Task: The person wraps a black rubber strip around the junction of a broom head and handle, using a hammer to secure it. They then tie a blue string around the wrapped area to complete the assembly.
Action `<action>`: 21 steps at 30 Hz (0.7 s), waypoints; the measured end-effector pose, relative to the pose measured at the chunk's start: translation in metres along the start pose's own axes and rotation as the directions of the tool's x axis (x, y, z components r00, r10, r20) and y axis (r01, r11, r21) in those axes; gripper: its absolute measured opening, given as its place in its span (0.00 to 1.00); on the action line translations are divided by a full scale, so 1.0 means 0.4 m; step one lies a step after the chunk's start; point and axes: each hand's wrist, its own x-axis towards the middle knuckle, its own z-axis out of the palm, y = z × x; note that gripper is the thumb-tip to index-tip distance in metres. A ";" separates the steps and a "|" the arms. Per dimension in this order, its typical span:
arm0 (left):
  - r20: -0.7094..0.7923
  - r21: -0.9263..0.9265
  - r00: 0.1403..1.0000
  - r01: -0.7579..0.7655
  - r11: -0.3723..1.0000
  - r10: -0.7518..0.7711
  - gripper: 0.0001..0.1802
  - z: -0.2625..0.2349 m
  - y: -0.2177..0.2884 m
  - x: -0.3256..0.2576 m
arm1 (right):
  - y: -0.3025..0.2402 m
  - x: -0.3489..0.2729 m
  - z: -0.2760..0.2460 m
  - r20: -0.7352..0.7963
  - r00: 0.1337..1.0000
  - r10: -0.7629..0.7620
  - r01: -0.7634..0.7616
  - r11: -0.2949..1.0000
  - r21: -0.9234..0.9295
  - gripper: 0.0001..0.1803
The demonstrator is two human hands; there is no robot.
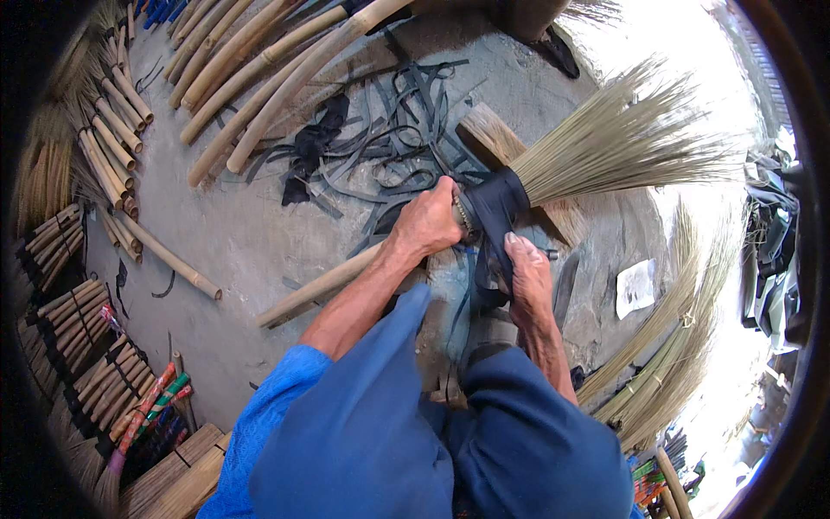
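A broom of pale stiff fibres [622,143] lies across in front of my knees, its bamboo handle [324,285] running down to the left. Black rubber strip [503,208] is wrapped round the neck where the fibres meet the handle. My left hand [430,216] is closed round the broom just left of the wrapping. On the other side, my right hand [527,270] pinches the loose part of the strip, which hangs down in a fold between my knees. A wooden block [491,134] sits behind the broom's neck, partly hidden by it.
Loose black rubber strips [402,130] lie tangled on the concrete floor [186,233] beyond my hands. Bamboo poles [259,69] are stacked at the far left, with bundled brooms [78,316] along the left side. Bundles of loose fibres [666,372] lie to the right, near a white scrap [635,288].
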 end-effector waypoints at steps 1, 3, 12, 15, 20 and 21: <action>0.054 -0.065 0.999 -0.003 0.998 0.007 0.35 -0.021 0.003 0.009 | 0.004 0.041 0.011 0.046 0.998 -0.054 0.055 0.998 -0.039 0.18; 0.045 -0.060 0.998 -0.046 0.997 0.049 0.43 -0.055 0.014 0.020 | 0.000 0.115 0.029 0.084 0.991 -0.104 0.113 0.987 -0.113 0.19; -0.254 0.024 0.954 -0.161 0.987 0.162 0.48 0.019 0.089 -0.013 | -0.068 0.124 0.021 0.176 0.953 -0.248 0.279 0.944 -0.179 0.23; -0.396 0.039 0.870 -0.305 0.952 0.295 0.40 0.029 0.081 -0.025 | -0.057 0.084 0.005 0.194 0.950 -0.245 0.286 0.931 -0.228 0.22; -0.463 0.133 0.721 -0.518 0.845 0.515 0.23 0.036 0.052 -0.037 | -0.040 0.046 0.003 0.204 0.963 -0.175 0.194 0.978 -0.078 0.16; -0.506 0.105 0.709 -0.516 0.850 0.492 0.20 0.040 0.046 -0.038 | -0.043 0.041 0.003 0.194 0.966 -0.169 0.175 0.984 -0.016 0.15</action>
